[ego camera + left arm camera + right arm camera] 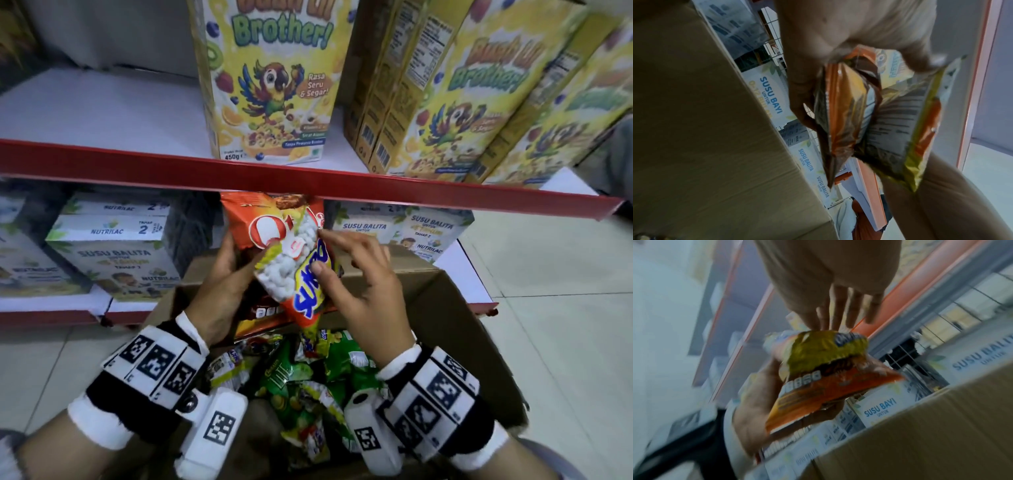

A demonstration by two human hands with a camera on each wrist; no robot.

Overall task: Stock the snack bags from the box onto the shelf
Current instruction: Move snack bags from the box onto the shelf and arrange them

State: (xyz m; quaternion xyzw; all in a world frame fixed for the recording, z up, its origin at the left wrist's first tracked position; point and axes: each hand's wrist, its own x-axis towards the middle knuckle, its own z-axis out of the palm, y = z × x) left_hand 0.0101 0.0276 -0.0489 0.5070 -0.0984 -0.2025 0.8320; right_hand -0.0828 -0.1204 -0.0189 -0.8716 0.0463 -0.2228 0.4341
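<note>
My left hand grips an orange snack bag upright over the cardboard box, just under the red shelf edge. In front of it a yellow-orange bag with white puffs leans, and my right hand pinches it, thumb on its front. The left wrist view shows my left hand holding the orange bag and the yellow bag together. In the blurred right wrist view, my right hand reaches the yellow bag's top. Several green and yellow bags fill the box.
Milk cartons stand on the lower shelf left of the gap, with more cartons to the right. Tall cereal boxes occupy the upper shelf. The box sits against the lower shelf on a tiled floor.
</note>
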